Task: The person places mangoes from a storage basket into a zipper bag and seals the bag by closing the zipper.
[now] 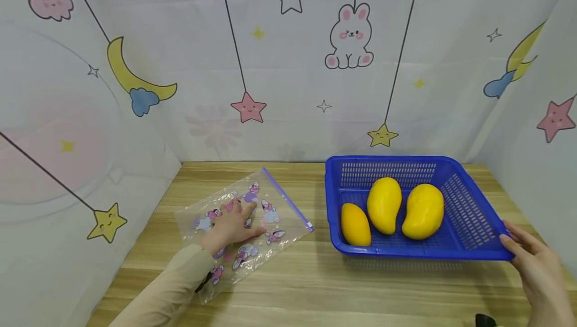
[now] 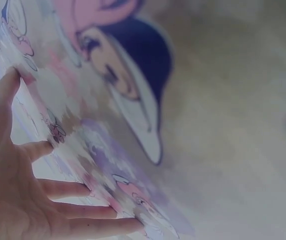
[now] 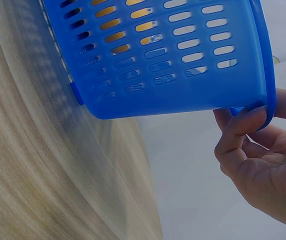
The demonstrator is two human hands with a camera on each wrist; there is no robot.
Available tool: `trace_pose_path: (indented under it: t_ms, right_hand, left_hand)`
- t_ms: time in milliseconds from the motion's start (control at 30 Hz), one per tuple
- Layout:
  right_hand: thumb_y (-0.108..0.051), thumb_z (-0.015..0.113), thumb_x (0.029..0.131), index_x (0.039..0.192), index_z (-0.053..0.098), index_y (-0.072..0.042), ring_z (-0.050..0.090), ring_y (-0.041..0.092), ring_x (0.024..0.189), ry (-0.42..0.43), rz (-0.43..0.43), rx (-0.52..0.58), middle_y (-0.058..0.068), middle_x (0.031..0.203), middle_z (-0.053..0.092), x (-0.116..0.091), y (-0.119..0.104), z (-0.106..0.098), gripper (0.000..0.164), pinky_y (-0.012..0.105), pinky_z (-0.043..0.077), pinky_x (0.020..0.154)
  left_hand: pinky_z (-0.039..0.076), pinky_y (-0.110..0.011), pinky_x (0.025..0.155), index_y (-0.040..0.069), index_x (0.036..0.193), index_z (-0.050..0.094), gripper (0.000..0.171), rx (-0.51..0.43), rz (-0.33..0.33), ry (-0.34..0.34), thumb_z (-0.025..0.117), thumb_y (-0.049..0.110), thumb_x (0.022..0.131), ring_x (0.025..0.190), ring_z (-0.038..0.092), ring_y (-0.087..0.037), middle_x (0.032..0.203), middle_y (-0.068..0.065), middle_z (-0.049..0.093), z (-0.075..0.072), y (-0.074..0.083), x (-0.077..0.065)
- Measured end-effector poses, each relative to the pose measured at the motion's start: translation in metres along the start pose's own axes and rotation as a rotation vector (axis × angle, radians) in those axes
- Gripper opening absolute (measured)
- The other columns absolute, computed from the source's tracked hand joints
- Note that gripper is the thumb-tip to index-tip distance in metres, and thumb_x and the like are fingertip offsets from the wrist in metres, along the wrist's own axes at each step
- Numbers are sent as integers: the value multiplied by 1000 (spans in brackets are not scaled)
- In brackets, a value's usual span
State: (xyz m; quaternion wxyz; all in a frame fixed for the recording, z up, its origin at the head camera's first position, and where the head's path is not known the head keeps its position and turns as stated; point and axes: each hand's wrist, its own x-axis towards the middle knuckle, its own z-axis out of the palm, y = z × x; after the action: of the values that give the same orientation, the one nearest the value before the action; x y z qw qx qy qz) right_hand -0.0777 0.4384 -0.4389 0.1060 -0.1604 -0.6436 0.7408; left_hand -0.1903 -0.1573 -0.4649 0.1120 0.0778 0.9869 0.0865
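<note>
Blue plastic basket (image 1: 407,253): on the right half of the wooden table (image 1: 306,292), wide and slatted, its near right corner in the person's grip.
Right hand (image 1: 534,262): fingers and thumb curled around the basket's rim at that corner; the right wrist view shows them hooked over the edge, outside the slatted wall.
Yellow mangoes: three inside the basket, toward its left and middle, well to the left of the gripping fingers. The smaller left mango (image 1: 355,225) lies by the near left corner, the middle mango (image 1: 384,206) a little farther back, and the right mango (image 1: 423,212) is nearest the grip, yet apart from it.
Left hand (image 1: 232,227): palm down with fingers spread, resting on the bag and gripping nothing.
Clear printed bag (image 1: 274,217): flat on the table's left side, under the left hand, apart from the basket; its purple zip strip (image 1: 288,199) runs along the right edge, the slider (image 1: 309,225) at the near end.
Cream sleeve (image 1: 164,287): covers the left forearm, reaching in from the near left.
White backdrop (image 1: 297,71): cartoon rabbits, stars and moons beyond the table.
</note>
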Motion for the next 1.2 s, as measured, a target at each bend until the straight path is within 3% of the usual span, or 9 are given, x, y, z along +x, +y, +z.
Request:
trace_pose_path:
  t_ms: [133, 433, 600, 867, 1200]
  right_hand:
    - [-13, 67, 88, 109, 69, -33, 63, -4, 76, 2, -7, 3, -20, 90, 62, 1, 2, -1, 29, 11, 53, 63]
    - [-19, 65, 90, 134, 53, -32, 61, -8, 77, 28, 30, -68, -23, 92, 57, 2, 2, 0, 47, 9, 52, 64]
    - [-18, 65, 91, 131, 56, -34, 61, -8, 76, 34, 33, -69, -24, 91, 58, 1, 1, 1, 44, 10, 52, 63]
    - [-20, 64, 91, 147, 38, -21, 60, -9, 76, 41, 40, -90, -24, 91, 56, 2, 0, 2, 61, 9, 51, 62]
    - [-14, 63, 92, 123, 62, -35, 61, -7, 75, 28, 19, -48, -23, 89, 60, 1, 2, 1, 38, 10, 52, 61]
  left_hand:
    - [26, -85, 90, 22, 151, 30, 90, 8, 2, 0, 57, 70, 80, 132, 19, -68, 154, -33, 20, 2, -2, 2]
    - [26, -86, 90, 24, 151, 30, 89, 13, 6, -6, 57, 71, 80, 133, 17, -68, 154, -32, 21, 1, -4, 4]
    - [26, -85, 90, 25, 151, 30, 90, 6, 24, -18, 57, 71, 80, 133, 16, -68, 155, -32, 17, 0, -5, 4]
    - [27, -84, 92, 26, 151, 31, 91, -3, 47, -15, 59, 72, 77, 133, 17, -67, 155, -31, 18, 1, -9, 6]
    - [28, -83, 92, 25, 150, 34, 90, -20, 77, -1, 62, 70, 77, 132, 20, -67, 156, -30, 20, -2, -10, 5]
